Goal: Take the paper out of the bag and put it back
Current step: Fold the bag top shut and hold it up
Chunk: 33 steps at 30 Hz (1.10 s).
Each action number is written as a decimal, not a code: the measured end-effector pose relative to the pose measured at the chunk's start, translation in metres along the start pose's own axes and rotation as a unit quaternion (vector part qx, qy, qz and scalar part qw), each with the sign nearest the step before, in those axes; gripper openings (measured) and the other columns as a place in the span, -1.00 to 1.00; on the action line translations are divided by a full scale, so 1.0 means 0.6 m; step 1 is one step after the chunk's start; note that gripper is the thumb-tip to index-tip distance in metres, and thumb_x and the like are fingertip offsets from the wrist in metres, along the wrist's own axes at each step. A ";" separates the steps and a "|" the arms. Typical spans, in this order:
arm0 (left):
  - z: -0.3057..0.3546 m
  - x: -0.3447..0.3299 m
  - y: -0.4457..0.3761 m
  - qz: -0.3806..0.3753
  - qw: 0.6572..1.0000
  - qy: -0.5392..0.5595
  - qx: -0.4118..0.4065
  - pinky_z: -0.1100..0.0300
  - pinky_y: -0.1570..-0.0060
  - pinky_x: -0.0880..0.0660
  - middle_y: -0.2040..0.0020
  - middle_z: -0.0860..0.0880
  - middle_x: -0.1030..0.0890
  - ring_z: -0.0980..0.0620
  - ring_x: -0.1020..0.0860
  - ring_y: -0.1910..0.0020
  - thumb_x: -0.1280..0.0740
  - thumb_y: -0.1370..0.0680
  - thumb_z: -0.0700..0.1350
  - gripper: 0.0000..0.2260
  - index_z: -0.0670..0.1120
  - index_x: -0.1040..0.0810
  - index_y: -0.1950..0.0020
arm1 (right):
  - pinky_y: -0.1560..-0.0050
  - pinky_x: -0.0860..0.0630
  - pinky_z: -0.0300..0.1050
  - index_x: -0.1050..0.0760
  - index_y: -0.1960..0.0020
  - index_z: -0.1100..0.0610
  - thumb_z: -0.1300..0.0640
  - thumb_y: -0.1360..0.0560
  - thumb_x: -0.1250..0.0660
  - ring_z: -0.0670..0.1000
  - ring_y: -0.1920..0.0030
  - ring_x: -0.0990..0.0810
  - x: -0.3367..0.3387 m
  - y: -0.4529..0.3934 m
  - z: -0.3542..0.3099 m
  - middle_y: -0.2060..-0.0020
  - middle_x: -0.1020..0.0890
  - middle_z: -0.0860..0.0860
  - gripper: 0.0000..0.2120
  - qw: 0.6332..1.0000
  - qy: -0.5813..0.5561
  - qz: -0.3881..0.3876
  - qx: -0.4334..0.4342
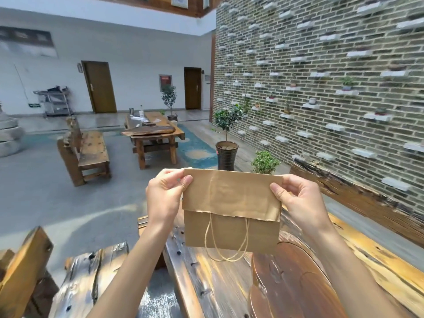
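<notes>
Clearly the paper (231,195) is a wide brown sheet held up in the air, its long axis running side to side, its lower edge overlapping the top of the bag (231,232) right behind and below it. Whether that edge sits inside the mouth I cannot tell. The left hand (164,195) pinches the sheet's left edge, the right hand (296,198) its right; each grip is closed on paper, equally near. Twine handles (226,243) dangle above the wooden surface (206,283).

Tea-house style courtyard lounge: rustic wooden tables (156,131), benches (87,152), brick plant wall (321,76)
</notes>
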<state>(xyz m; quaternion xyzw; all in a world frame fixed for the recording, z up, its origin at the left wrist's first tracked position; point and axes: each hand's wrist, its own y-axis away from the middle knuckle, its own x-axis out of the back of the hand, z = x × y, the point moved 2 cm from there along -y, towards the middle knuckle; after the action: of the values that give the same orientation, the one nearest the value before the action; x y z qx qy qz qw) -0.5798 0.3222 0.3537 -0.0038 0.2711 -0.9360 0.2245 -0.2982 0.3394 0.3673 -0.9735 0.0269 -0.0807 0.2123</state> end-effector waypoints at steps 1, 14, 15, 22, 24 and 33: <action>-0.014 0.002 -0.021 -0.004 1.000 0.003 0.002 0.40 0.19 -0.54 0.11 0.06 -0.68 0.22 -0.64 0.17 -0.48 -0.48 -0.29 -0.73 0.10 -0.73 0.05 | 0.09 -0.63 -0.15 -0.67 0.03 0.14 0.29 -0.55 -0.40 -0.10 0.18 -0.69 -0.013 -0.017 0.006 0.17 -0.76 0.04 -0.90 1.000 0.000 0.003 0.000; -0.244 -0.029 -0.253 -0.069 0.996 0.006 0.061 0.44 0.25 -0.52 0.33 0.12 -0.70 0.28 -0.58 0.34 -0.45 -0.47 -0.35 -0.80 -0.06 -0.70 0.18 | 0.17 -0.62 -0.26 -0.67 0.13 0.04 0.33 -0.52 -0.42 -0.15 0.26 -0.67 -0.136 -0.214 0.150 0.28 -0.74 -0.09 -0.80 0.998 0.043 0.028 -0.018; -0.262 -0.036 -0.268 -0.074 0.995 0.007 0.065 0.44 0.24 -0.53 0.29 0.06 -0.69 0.27 -0.58 0.34 -0.46 -0.47 -0.36 -0.85 -0.11 -0.70 0.16 | 0.19 -0.62 -0.28 -0.67 0.13 0.04 0.33 -0.52 -0.42 -0.16 0.27 -0.67 -0.139 -0.229 0.166 0.29 -0.74 -0.11 -0.79 0.998 0.042 0.033 -0.024; -0.409 -0.099 -0.400 -0.151 0.983 0.006 0.104 0.45 0.24 -0.51 0.24 -0.01 -0.62 0.27 -0.58 0.31 -0.45 -0.46 -0.39 -0.79 -0.07 -0.70 0.20 | 0.17 -0.58 -0.32 -0.67 0.13 0.09 0.35 -0.50 -0.43 -0.15 0.25 -0.66 -0.174 -0.346 0.303 0.28 -0.74 -0.11 -0.83 0.993 0.073 0.046 -0.076; -0.455 -0.116 -0.434 -0.176 0.976 0.000 0.126 0.46 0.28 -0.49 0.30 0.08 -0.62 0.28 -0.58 0.34 -0.45 -0.45 -0.40 -0.76 -0.05 -0.71 0.22 | 0.18 -0.56 -0.33 -0.65 0.11 0.12 0.35 -0.51 -0.42 -0.17 0.26 -0.64 -0.184 -0.371 0.336 0.29 -0.73 -0.13 -0.85 0.990 0.088 0.042 -0.100; -0.669 -0.169 -0.501 -0.321 0.923 -0.070 0.203 0.44 0.24 -0.50 0.33 0.16 -0.67 0.21 -0.59 0.31 -0.46 -0.43 -0.40 -0.67 0.04 -0.70 0.33 | 0.19 -0.39 -0.36 -0.62 0.19 0.08 0.20 -0.46 -0.49 -0.13 0.28 -0.57 -0.233 -0.393 0.449 0.32 -0.66 -0.09 -0.91 0.931 0.286 0.075 -0.216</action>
<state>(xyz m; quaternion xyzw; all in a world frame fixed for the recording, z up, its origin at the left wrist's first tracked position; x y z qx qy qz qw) -0.6661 0.7944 0.1763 -0.1102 0.0428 -0.9903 -0.0731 -0.3863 0.6760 0.2037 -0.9267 0.1766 -0.3313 -0.0143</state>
